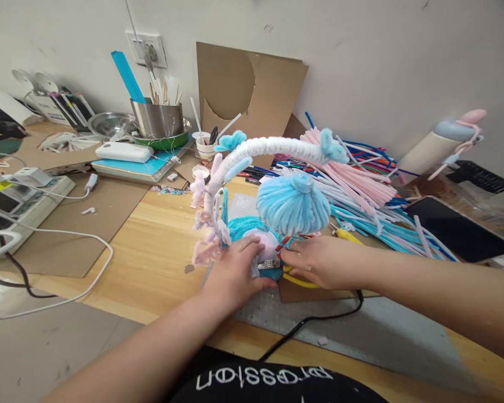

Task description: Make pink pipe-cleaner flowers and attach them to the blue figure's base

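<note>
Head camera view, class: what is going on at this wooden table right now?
A person's left hand grips the base of a fluffy blue, white and pink pipe-cleaner model. The right hand holds a yellow-handled metal tool against that base. Loose pink and blue pipe cleaners lie heaped behind on the wooden table.

Left hand (235, 270) pressing, right hand (319, 261) pinching (fingertips near)

Head camera looks forward-down, close over desk (159, 246).

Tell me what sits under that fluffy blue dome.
The left hand and right hand meet at a metal tool with yellow handles. They cover whatever lies beneath them.
</note>
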